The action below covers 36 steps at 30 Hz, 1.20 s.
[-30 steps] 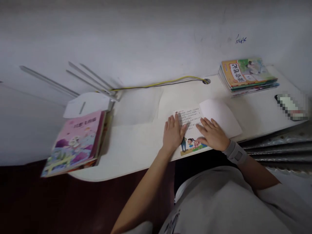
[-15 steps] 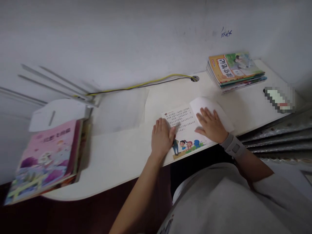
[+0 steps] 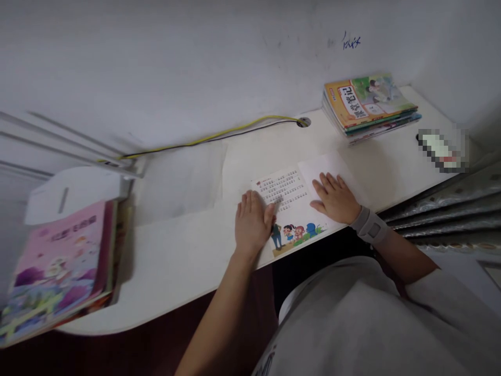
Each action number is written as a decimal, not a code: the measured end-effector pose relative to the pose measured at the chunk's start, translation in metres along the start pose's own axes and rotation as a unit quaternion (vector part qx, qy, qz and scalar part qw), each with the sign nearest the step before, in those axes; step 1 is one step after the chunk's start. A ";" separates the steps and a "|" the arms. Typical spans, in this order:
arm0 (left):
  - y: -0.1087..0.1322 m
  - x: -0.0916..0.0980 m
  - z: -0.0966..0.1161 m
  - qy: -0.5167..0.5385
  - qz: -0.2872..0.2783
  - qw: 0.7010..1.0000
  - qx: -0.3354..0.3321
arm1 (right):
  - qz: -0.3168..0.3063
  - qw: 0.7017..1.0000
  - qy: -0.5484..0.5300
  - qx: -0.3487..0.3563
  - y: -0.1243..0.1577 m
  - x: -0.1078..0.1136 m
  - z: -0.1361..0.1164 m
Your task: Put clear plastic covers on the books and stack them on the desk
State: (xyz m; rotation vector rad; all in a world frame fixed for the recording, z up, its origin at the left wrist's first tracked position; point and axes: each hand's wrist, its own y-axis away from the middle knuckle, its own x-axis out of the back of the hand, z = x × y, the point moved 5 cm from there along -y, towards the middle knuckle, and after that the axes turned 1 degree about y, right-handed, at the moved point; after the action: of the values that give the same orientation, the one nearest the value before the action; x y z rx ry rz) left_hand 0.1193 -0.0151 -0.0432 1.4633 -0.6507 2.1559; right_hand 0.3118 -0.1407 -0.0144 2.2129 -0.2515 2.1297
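An open picture book (image 3: 288, 206) lies on the white desk near its front edge. Its left page carries lines of printed text and a cartoon strip of figures along the bottom; the right page looks blank white. My left hand (image 3: 252, 222) rests flat on the left page's outer edge, fingers stretched out and thumb over the page. Flat on the right page is my right hand (image 3: 334, 198), fingers spread, with a grey band (image 3: 370, 225) round the wrist. Neither hand grips anything.
A stack of books (image 3: 371, 104) stands at the back right, near a pixelated phone-like object (image 3: 442, 150). At left, a pink-covered book pile (image 3: 58, 266) sits beside a white device (image 3: 74, 188). A translucent sheet (image 3: 180, 180) and yellow and black cables (image 3: 211, 139) lie behind. Curtain folds (image 3: 450, 214) hang at right.
The camera view has shifted slightly, so the desk and stacks appear a little further left. The right page now lies flatter under my right hand. Both hands stay on the book.
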 end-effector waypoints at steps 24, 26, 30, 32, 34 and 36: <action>0.000 0.003 0.008 -0.026 -0.008 1.000 -0.005 | 0.024 0.998 0.003 -0.052 0.008 -0.003 0.007; 0.000 0.002 0.008 -0.031 -0.009 0.999 -0.009 | 0.024 0.998 0.006 -0.060 0.010 -0.002 0.007; 0.001 0.002 0.009 -0.040 -0.007 0.999 -0.013 | 0.020 0.998 0.001 -0.065 0.011 -0.002 0.010; 0.001 0.002 0.009 -0.040 -0.002 0.999 -0.015 | 0.022 0.998 -0.003 -0.065 0.010 -0.002 0.011; 0.001 0.002 0.009 -0.038 0.002 0.999 -0.016 | 0.026 0.997 -0.002 -0.069 0.010 -0.002 0.013; 0.001 0.002 0.009 -0.034 0.002 0.999 -0.015 | 0.028 0.997 0.000 -0.071 0.011 -0.002 0.014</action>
State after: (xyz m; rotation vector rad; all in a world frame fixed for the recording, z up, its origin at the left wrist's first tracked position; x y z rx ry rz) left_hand 0.1246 -0.0217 -0.0385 1.5265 -0.7067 2.0991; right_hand 0.3236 -0.1531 -0.0180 2.1524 -0.4557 2.0681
